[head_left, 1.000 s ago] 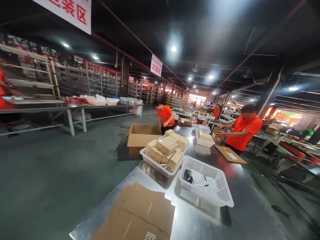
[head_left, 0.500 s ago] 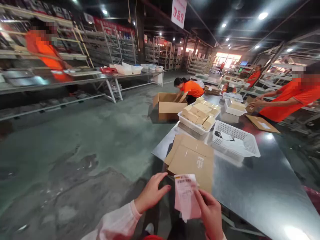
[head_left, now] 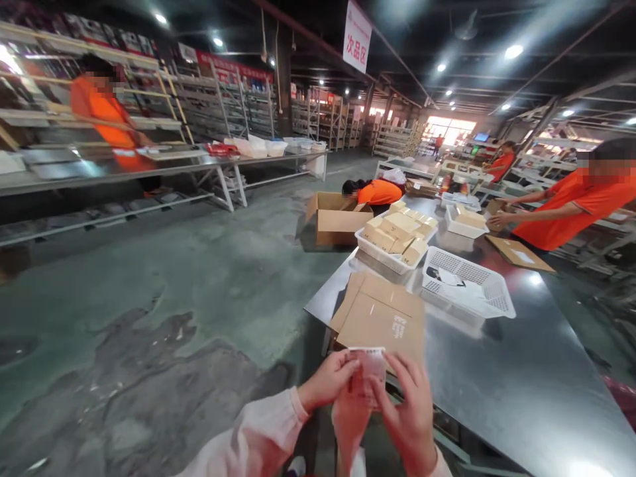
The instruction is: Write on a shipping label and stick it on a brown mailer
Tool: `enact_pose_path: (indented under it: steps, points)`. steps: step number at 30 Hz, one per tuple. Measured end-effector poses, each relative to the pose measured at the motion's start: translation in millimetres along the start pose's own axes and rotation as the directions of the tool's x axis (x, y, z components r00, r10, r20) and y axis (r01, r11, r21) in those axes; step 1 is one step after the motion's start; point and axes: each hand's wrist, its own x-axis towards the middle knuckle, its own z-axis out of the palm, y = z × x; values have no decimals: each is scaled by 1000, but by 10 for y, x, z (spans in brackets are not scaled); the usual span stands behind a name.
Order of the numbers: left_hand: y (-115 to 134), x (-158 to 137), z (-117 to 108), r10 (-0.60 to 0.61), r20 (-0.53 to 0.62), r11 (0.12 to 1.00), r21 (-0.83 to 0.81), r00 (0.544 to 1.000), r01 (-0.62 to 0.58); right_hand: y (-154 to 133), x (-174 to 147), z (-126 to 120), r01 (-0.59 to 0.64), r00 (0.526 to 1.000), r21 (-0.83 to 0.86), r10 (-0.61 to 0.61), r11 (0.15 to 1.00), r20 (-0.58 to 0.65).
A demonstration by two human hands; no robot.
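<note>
A thin printed paper slip (head_left: pixel 368 374) hangs in front of me, its lower part drooping in a pinkish fold. My left hand (head_left: pixel 325 383) pinches it by the left edge, thumb and fingers closed. At the right edge, my right hand (head_left: pixel 410 411) grips the same slip, thumb lying across its face and fingers along its side. Just beyond the hands, flattened cardboard (head_left: pixel 380 315) with white print lies on the corner of the metal table (head_left: pixel 501 371).
Behind the cardboard stand a white basket (head_left: pixel 504 291) holding papers and another basket (head_left: pixel 382 257) of small tan boxes. An open carton (head_left: pixel 342 226) sits on the floor beside a bending person (head_left: pixel 380 193). Another person in orange (head_left: pixel 561 211) works across the table.
My left hand has come right and taken hold of the slip's left edge. My right hand has shifted its grip along the slip. The person by the carton has bent lower.
</note>
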Motion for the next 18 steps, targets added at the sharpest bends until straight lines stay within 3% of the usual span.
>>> enact_pose_path:
  steps: [2,3,5,9,12,16,18]
  points:
    - [-34,28,11,-44,107,999,9,993,43,167,124,-105,-187,969,129,161,974,189]
    - [-82,36,34,-66,109,998,14,992,65,240,159,-135,-274,926,174,210,946,313]
    - [-251,45,114,-102,7,994,39,995,102,349,152,-153,-406,835,189,278,894,475]
    - [-736,66,338,-130,-332,980,98,934,171,497,-55,-105,-513,807,82,447,854,386]
    - [-963,154,440,-151,-463,974,81,873,212,752,-70,4,-539,791,52,484,840,375]
    - [-1018,372,366,-205,-514,971,-4,833,237,1396,376,394,-408,890,112,367,906,269]
    - [-1078,424,295,-256,-546,961,-51,798,273,1741,687,657,-377,915,71,360,923,185]
